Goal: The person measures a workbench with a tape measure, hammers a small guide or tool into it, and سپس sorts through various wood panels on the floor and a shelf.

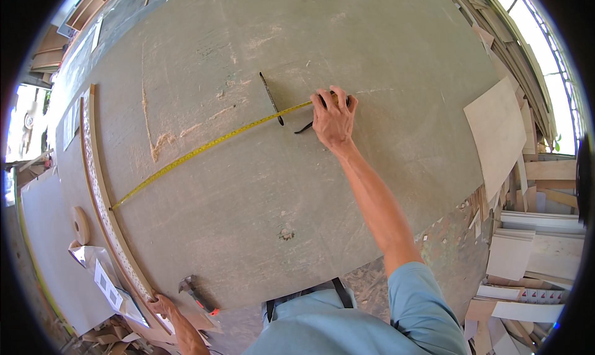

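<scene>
My right hand [334, 116] is closed around a tape measure, whose case is mostly hidden under the fingers. A dark strap end [304, 129] sticks out beside it. The yellow tape blade [204, 147] runs left across the large worktop [248, 243], its end lying close to a long wooden strip [99, 175]. My left hand [162, 306] grips the near end of that strip, which has a whitish speckled face and stands along the left side. Under the tape, near my right hand, is a slim dark slot or blade [271, 99]; I cannot tell which.
A hammer [198, 295] lies at the worktop's near edge. Left of the strip are a roll of tape [80, 225] and a clear plastic packet [108, 280]. Sawdust [161, 143] streaks the surface. Pale board offcuts [498, 135] and stacked panels [514, 256] crowd the right side.
</scene>
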`<state>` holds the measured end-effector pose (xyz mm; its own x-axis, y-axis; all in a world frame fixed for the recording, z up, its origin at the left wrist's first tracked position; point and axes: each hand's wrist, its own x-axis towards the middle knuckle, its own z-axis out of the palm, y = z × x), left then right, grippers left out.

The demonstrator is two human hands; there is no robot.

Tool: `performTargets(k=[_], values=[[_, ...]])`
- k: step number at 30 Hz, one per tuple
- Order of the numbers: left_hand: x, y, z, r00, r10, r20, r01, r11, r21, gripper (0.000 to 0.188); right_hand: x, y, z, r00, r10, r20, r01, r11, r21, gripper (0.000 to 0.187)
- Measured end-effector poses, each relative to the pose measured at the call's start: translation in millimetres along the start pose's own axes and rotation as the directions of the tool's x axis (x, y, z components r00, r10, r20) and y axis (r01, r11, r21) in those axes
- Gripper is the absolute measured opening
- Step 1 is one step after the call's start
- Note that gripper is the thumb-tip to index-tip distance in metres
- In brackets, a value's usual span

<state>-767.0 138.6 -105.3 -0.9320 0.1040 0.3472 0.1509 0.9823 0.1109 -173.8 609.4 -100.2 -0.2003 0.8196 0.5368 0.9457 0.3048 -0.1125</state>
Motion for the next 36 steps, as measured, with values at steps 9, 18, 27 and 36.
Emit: performTargets(k=[9,18,27,36], values=[[-11.9,21.2,-16.6,0.999,-0.004,0.033,0.003,1.000,0.016,0.048,-3.2,3.4,3.0,1.000,-0.002,0.028,0.002,1.000,0.013,0.015],[16.9,-25.0,16.9,0.997,0.077,-0.002,-0.077,0.997,-0.004,0.048,-0.7,1.8,2.2,1.000,-0.014,0.021,0.014,1.000,0.015,0.015],[-10.6,13.9,-12.7,1.000,0.021,-0.007,-0.021,1.000,-0.001,0.043,-2.9,0.1,-0.4,1.000,-0.010,0.018,0.010,1.000,0.014,0.017],[-0.2,2.3,-8.4,0.999,-0.044,0.024,0.044,0.999,-0.010,0.046,0.6,-3.3,-0.5,1.000,-0.002,0.025,0.001,1.000,0.010,0.022]])
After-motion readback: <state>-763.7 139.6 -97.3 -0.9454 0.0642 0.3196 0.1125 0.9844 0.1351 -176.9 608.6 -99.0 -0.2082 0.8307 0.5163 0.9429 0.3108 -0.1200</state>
